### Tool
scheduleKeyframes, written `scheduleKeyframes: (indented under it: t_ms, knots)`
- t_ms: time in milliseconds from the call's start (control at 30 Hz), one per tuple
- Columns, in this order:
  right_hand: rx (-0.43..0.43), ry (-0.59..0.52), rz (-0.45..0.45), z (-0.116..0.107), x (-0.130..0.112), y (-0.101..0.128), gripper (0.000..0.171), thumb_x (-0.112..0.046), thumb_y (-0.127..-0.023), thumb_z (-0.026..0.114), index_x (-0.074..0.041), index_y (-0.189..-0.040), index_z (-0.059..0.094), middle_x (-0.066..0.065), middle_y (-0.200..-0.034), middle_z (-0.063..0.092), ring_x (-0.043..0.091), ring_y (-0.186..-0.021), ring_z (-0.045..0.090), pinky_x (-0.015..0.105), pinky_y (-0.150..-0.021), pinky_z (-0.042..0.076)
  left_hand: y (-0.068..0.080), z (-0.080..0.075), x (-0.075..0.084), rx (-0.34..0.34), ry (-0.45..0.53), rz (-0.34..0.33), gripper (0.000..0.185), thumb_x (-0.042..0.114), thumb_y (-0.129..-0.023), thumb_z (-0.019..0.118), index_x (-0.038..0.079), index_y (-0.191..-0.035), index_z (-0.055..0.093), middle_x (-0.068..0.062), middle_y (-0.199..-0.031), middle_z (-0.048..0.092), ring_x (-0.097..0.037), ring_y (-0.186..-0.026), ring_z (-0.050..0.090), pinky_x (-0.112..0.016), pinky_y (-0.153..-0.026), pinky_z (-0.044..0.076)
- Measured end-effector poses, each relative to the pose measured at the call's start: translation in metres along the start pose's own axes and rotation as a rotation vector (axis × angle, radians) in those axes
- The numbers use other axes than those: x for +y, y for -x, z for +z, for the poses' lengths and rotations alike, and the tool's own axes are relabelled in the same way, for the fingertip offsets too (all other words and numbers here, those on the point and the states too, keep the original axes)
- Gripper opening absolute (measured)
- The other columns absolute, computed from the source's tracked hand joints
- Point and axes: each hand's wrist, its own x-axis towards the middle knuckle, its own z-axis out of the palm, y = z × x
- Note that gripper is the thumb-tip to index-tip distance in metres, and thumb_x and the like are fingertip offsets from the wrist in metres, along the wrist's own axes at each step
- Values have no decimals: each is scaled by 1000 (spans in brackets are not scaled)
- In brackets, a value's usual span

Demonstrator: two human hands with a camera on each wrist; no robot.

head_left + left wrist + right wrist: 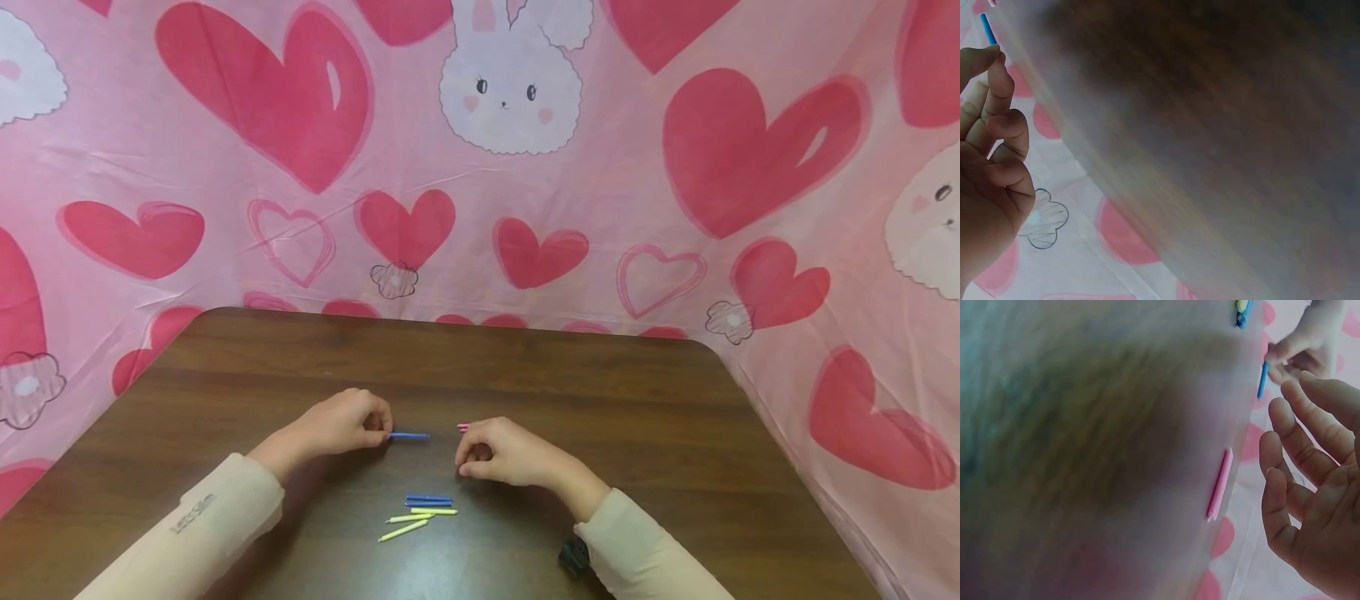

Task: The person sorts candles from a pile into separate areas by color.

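My left hand [341, 423] pinches one end of a thin blue candle [410, 436] between thumb and index finger. In the left wrist view the candle's free end [987, 28] sticks out past the fingertips. Loosely curled, the fingers of my right hand [506, 454] hold nothing. Just behind that hand lie pink candles [462, 426], partly hidden by it; the right wrist view shows pink [1220, 484] on the tabletop. Nearer to me are two blue candles [429, 503] side by side, and several yellow candles [405, 530] lie spread at slightly different angles.
A brown wood-grain table [600, 375] carries everything. Pink cloth with hearts and rabbits [420, 150] hangs behind it and along both sides. A small black object [573, 554] sits by the right sleeve's cuff.
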Motion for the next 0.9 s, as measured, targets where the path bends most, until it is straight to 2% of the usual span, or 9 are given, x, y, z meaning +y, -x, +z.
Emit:
scheduleKeyframes:
  t_ms: [267, 633, 900]
  knots:
    - [-55, 23, -5, 10, -5, -4, 4, -10, -88, 73, -8, -92, 74, -6, -83, 68, -5, -70, 52, 14, -69, 48, -8, -1, -5, 1, 24, -32, 6, 12, -85, 75, 16, -82, 71, 9, -66, 57, -5, -60, 49, -22, -54, 44]
    - [-124, 78, -9, 18, -11, -13, 5, -8, -88, 72, -10, -92, 72, -9, -77, 60, -5, -69, 48, 13, -66, 44, -25, 2, -13, 10, 28, -2, 7, 11, -85, 74, 15, -79, 70, 8, -65, 58, -5, -59, 49, -22, -55, 45]
    - [-172, 147, 14, 22, -14, -17, 5, -11, -87, 74, -14, -90, 72, -12, -75, 59, -4, -67, 48, 13, -65, 43, -38, 3, -12, 21, 21, 26, 8, 11, -84, 74, 15, -77, 70, 8, -63, 56, -5, -58, 47, -22, -54, 43]
